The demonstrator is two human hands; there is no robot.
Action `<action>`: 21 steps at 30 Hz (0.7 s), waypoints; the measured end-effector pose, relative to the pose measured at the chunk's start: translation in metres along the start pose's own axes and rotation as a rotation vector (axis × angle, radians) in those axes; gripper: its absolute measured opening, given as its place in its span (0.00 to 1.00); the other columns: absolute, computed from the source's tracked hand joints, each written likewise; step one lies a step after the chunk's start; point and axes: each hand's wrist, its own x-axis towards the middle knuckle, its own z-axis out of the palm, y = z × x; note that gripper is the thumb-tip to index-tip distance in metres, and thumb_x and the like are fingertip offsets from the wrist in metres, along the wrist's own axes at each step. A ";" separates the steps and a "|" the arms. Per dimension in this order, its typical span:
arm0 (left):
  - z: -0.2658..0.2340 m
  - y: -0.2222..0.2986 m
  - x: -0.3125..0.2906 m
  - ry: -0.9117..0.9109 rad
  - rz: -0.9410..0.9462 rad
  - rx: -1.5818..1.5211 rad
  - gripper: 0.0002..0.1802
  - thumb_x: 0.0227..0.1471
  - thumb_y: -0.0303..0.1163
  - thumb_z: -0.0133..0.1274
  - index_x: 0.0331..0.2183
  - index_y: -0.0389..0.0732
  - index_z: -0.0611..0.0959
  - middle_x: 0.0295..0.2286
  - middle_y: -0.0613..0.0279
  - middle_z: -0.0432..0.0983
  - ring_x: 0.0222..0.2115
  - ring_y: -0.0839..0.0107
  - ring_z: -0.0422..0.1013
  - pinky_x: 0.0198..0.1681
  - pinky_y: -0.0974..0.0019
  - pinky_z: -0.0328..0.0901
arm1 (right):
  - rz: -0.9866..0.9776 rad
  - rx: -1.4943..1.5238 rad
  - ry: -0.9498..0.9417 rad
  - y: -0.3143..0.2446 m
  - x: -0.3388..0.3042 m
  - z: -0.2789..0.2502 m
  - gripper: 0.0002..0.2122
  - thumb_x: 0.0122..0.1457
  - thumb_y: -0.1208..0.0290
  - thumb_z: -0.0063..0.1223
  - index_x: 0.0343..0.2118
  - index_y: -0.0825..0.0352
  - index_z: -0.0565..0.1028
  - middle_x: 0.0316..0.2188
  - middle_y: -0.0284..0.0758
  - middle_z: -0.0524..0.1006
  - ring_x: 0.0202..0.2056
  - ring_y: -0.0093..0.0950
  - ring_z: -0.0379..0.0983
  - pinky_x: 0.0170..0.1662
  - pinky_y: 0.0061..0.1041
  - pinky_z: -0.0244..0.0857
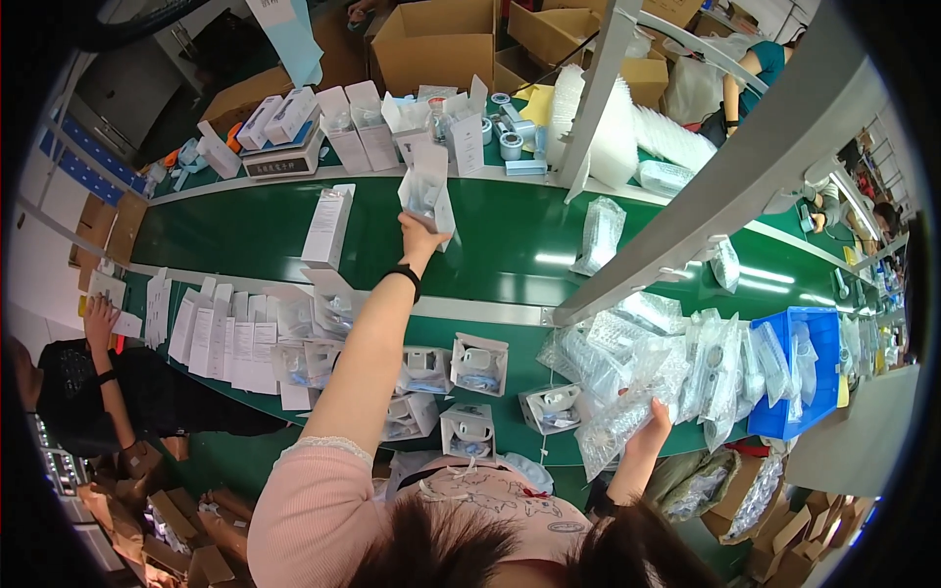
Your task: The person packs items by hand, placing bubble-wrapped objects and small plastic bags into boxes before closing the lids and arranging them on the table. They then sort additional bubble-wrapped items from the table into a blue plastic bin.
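Nearest is the wearer's pink top (323,500), and just beyond it the right hand (647,433) holds a clear bubble-wrapped packet (616,431), its fingers bent narrowly against the packet's right edge. Several open white cartons (469,431) stand along the near edge of the green bench (524,355), pale devices visible inside them. To the right of these, a heap of more wrapped packets (711,363) spreads up to a blue bin (784,416), with some leaning over its side. On the left, a row of white boxes (225,338) stands tightly together, and beyond it a co-worker's hand (100,319) rests near the bench end. Farther out, over the green belt (500,245), the left arm reaches forward, a dark band (407,277) at its wrist. The left hand (423,237) is closed around the lower part of an open white box (428,186), whose flap stands up and whose contents look pale and clear. A shut white box (328,225) lies on the belt to its left. Along the far ledge are a scale (284,162) bearing boxes, grey-blue rolls (511,147) and bubble sheeting (618,132); large cardboard cartons (436,54) sit behind.
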 end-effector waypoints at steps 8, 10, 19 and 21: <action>-0.077 0.119 -0.011 -1.005 -0.145 0.646 0.40 0.32 0.40 0.59 0.47 0.31 0.64 0.39 0.40 0.67 0.39 0.54 0.67 0.41 0.64 0.63 | 0.003 -0.028 0.000 0.001 0.003 -0.029 0.24 0.42 0.70 0.48 0.44 0.73 0.61 0.37 0.42 0.69 0.34 0.37 0.68 0.40 0.35 0.63; -0.087 0.128 -0.021 -0.985 0.030 0.772 0.29 0.33 0.43 0.57 0.37 0.32 0.73 0.38 0.42 0.68 0.38 0.58 0.68 0.39 0.64 0.64 | 0.017 -0.037 -0.051 0.002 0.000 -0.026 0.24 0.42 0.71 0.48 0.44 0.73 0.60 0.38 0.42 0.69 0.36 0.37 0.68 0.40 0.35 0.62; -0.179 0.200 -0.131 -0.684 0.806 0.752 0.32 0.35 0.40 0.56 0.41 0.35 0.65 0.33 0.51 0.69 0.33 0.54 0.68 0.32 0.56 0.65 | 0.045 0.139 -0.035 -0.028 -0.005 -0.018 0.22 0.43 0.62 0.47 0.41 0.71 0.63 0.32 0.41 0.70 0.32 0.37 0.68 0.35 0.35 0.63; -0.214 0.208 -0.170 -0.703 1.002 0.709 0.33 0.35 0.40 0.56 0.43 0.35 0.65 0.33 0.51 0.67 0.33 0.54 0.68 0.33 0.56 0.64 | 0.088 0.192 -0.140 -0.029 -0.006 -0.021 0.24 0.43 0.60 0.47 0.41 0.72 0.63 0.31 0.42 0.69 0.31 0.36 0.67 0.34 0.34 0.62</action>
